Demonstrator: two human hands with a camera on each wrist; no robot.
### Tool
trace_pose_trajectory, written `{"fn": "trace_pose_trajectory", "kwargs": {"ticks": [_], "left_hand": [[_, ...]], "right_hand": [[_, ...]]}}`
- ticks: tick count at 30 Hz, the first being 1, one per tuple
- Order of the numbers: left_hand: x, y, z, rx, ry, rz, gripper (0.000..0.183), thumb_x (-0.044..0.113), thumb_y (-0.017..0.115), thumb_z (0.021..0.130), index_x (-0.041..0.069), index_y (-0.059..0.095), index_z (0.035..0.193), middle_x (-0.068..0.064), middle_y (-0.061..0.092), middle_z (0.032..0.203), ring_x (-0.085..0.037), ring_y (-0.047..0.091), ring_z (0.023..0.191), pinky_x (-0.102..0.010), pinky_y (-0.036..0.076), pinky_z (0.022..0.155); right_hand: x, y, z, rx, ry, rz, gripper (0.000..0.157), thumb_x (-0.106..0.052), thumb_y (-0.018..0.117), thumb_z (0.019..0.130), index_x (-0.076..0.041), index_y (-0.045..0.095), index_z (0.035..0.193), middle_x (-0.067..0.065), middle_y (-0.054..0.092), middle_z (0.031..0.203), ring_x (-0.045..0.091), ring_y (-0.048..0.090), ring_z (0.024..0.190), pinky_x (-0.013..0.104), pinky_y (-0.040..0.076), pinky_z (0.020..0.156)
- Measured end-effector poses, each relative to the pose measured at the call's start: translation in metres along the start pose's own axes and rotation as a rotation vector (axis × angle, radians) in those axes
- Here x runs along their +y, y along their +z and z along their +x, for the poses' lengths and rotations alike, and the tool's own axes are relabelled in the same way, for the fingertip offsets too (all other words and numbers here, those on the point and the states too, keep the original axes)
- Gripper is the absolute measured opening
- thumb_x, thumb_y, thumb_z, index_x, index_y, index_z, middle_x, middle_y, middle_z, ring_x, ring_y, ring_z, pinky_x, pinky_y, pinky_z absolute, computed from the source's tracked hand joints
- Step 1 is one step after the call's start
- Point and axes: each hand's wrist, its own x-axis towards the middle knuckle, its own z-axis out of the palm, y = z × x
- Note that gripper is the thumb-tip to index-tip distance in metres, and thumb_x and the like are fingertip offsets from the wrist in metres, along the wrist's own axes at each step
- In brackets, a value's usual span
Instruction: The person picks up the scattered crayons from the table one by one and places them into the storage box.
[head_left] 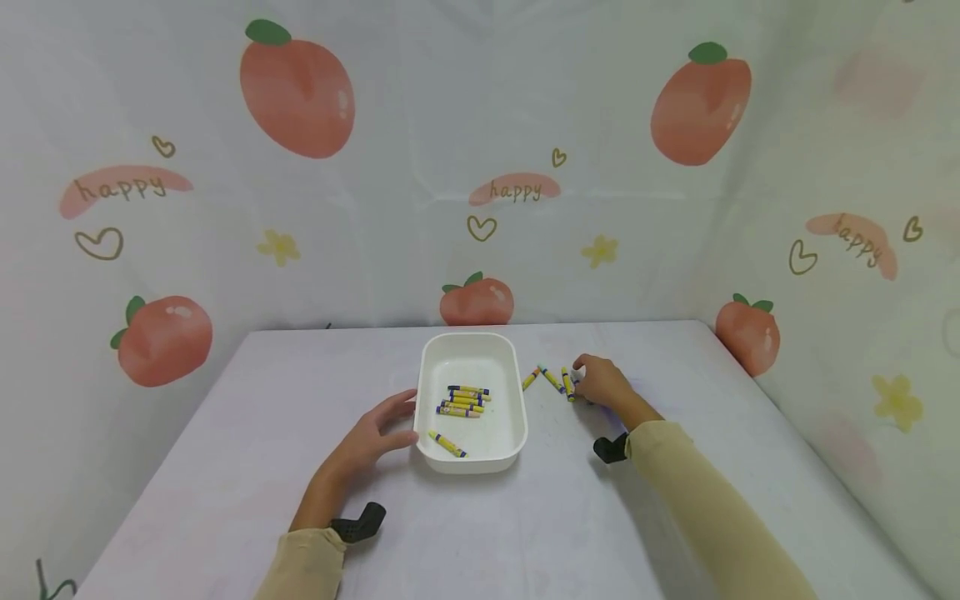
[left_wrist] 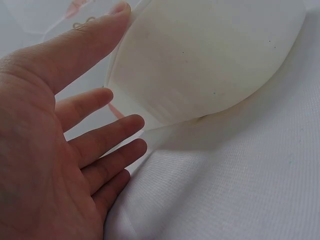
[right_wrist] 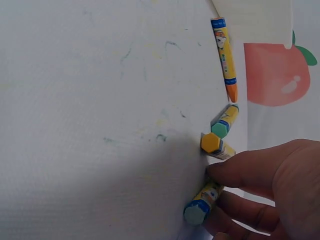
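Crayons (right_wrist: pixel 223 55): yellow, blue-banded
Tray (head_left: pixel 472 467): plain white
Backdrop (head_left: pixel 405 125): white, red-fruit and yellow-flower print
Sleeves (head_left: pixel 705 500): beige
Desk (head_left: pixel 300 392): white

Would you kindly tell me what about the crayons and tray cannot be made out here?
Head view: the label print on the crayons inside the white tray is too small to read.
Right wrist view: the far end of the crayon pinched by the right hand is covered by that hand.
Left wrist view: the white tray's interior is hidden by its own wall.
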Motion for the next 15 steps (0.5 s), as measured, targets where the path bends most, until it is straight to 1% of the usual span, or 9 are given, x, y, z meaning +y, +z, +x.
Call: {"fn": "trace_pose_trajectory", "kwargs": {"ticks": [2,7,13,15], "left_hand": [[0.0,0.0,0.0,0.0,0.001,0.002,0.073,0.021,0.073,0.086,0.014,0.038,0.149,-0.017,0.048,0.143,-0.036,0.038,0.136,-0.066,0.024,0.107],[0.003,0.001,-0.002,0.001,0.005,0.003,0.073,0.023,0.074,0.085,0.016,0.039,0.148,-0.016,0.049,0.143,-0.035,0.038,0.136,-0.066,0.025,0.106],[0.005,0.0,-0.002,0.007,0.012,0.01,0.071,0.02,0.073,0.086,0.014,0.039,0.148,-0.016,0.05,0.142,-0.036,0.038,0.135,-0.066,0.024,0.107],[0.007,0.001,-0.003,0.007,0.007,0.015,0.071,0.019,0.072,0.086,0.013,0.039,0.148,-0.017,0.049,0.142,-0.037,0.038,0.136,-0.066,0.024,0.107]], "right_hand": [[-0.001,-0.001,0.0,-0.003,0.001,0.003,0.044,-0.007,0.071,0.083,-0.001,0.057,0.124,0.014,0.064,0.106,0.024,0.057,0.082,0.037,0.049,0.072],[-0.004,-0.004,0.001,0.004,-0.01,0.04,0.042,-0.006,0.07,0.082,0.0,0.06,0.122,0.01,0.064,0.094,0.022,0.059,0.078,0.035,0.05,0.068],[-0.013,-0.012,-0.001,0.046,-0.085,0.096,0.039,-0.005,0.068,0.082,0.001,0.062,0.12,0.012,0.066,0.095,0.024,0.062,0.081,0.038,0.052,0.072],[-0.016,-0.014,-0.002,0.054,-0.105,0.119,0.036,-0.005,0.068,0.082,0.001,0.063,0.117,0.012,0.067,0.094,0.024,0.063,0.081,0.037,0.053,0.071]]}}
